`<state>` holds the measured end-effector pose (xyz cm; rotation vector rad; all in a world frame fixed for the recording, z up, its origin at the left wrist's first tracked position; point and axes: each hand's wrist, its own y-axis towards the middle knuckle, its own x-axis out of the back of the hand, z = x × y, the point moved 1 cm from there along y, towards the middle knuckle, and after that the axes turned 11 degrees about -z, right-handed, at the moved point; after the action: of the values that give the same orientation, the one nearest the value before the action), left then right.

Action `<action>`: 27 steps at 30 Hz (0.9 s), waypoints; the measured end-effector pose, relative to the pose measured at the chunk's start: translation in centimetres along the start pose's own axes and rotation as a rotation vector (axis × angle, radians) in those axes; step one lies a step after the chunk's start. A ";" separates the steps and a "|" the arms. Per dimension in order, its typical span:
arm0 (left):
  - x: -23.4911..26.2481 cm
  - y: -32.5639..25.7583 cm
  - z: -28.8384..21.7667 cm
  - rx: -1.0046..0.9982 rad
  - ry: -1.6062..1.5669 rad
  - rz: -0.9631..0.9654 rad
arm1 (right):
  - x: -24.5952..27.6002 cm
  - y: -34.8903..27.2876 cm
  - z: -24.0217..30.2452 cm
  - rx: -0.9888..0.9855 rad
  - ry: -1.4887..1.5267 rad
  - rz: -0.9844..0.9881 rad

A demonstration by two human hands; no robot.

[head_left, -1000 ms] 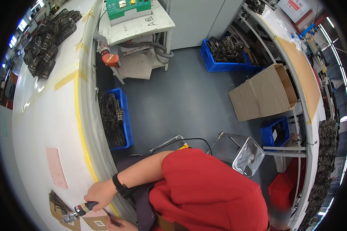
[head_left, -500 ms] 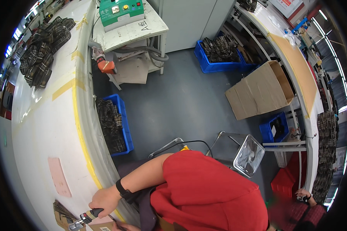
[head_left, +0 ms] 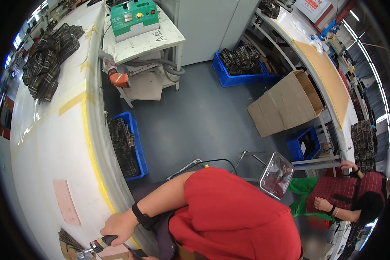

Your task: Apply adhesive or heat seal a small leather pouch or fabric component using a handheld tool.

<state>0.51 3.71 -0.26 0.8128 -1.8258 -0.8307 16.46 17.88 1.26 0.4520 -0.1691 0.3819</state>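
My right hand (head_left: pixel 119 225), with a black band on the wrist, is shut on the dark handle of a hand tool (head_left: pixel 95 247). The tool's metal tip points left over a stack of brown card and dark fabric pieces (head_left: pixel 69 242) on the long white table (head_left: pixel 52 143). Only a sliver of my left hand (head_left: pixel 144 257) shows at the bottom edge, just below the tool; its fingers are hidden. My red shirt fills the lower middle. A pink sheet (head_left: pixel 66 201) lies flat on the table, up and to the left of the tool.
A blue bin of plaid fabric (head_left: pixel 125 145) sits under the table edge. Further off are a green machine (head_left: pixel 132 17) on a small white stand, a cardboard box (head_left: pixel 286 102), more blue bins (head_left: pixel 236 69) and a metal stool (head_left: pixel 275 173). A co-worker (head_left: pixel 351 195) sits at right.
The view has swung, so my right hand and the tool sit lower in the picture, near the bottom edge. My left hand has slipped almost out of view. A co-worker has come into view at right.
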 end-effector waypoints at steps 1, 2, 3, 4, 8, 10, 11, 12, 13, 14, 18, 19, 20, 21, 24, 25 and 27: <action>-0.3 -0.1 -0.1 0.003 -0.008 0.007 | 0.2 -0.1 -0.3 -0.014 -0.013 -0.017; -0.5 -0.2 -0.1 -0.003 -0.004 0.021 | 0.2 -0.3 -0.6 -0.024 -0.017 -0.020; -0.3 -0.1 -0.2 -0.009 0.010 0.024 | 0.1 -0.2 -0.5 -0.011 -0.003 -0.018; -0.2 0.1 -0.4 -0.004 0.013 0.022 | 0.0 -0.1 -0.5 0.002 0.012 -0.017; 0.1 0.4 -0.7 -0.001 -0.001 0.031 | 0.0 0.2 -0.1 -0.007 0.000 0.018; 0.0 0.6 -1.0 -0.010 0.007 0.021 | -0.5 0.9 -0.5 -0.085 -0.031 0.080; 0.0 0.8 -1.4 -0.036 0.012 0.008 | -0.9 1.4 -0.9 -0.083 -0.030 0.079; -0.1 1.0 -1.7 -0.065 0.016 -0.003 | -1.7 2.1 -1.4 -0.116 -0.094 0.181; -0.1 1.0 -1.6 -0.070 0.018 -0.003 | -2.5 2.6 -1.8 -0.147 -0.157 0.283; -0.2 1.0 -1.5 -0.079 0.025 0.000 | -3.4 3.1 -1.8 -0.145 -0.154 0.279; -0.3 -0.8 1.1 -0.043 0.141 -0.023 | -5.9 4.1 -0.1 0.012 -0.286 0.402; -0.3 -0.8 1.2 -0.045 0.142 -0.028 | -6.7 4.2 -0.3 0.126 -0.379 0.332; -0.4 -0.8 1.2 -0.060 0.122 -0.035 | -7.1 4.2 -0.4 0.239 -0.472 0.261; -0.2 -0.9 1.3 -0.065 0.113 -0.043 | -6.6 3.8 -0.3 0.248 -0.468 0.275; -0.2 -1.0 1.4 -0.041 0.067 -0.062 | 0.6 1.3 0.7 0.177 -0.359 0.067; -0.2 -1.0 1.4 -0.041 0.060 -0.064 | 3.7 -0.4 -0.4 0.261 -0.319 -0.063; -0.3 -1.1 1.7 -0.048 0.078 -0.048 | 10.6 -5.5 -3.7 0.072 -0.500 -0.267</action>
<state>-0.81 3.63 -1.86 0.8501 -1.7179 -0.8587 28.64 18.36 -1.59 0.6280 -0.5752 0.0055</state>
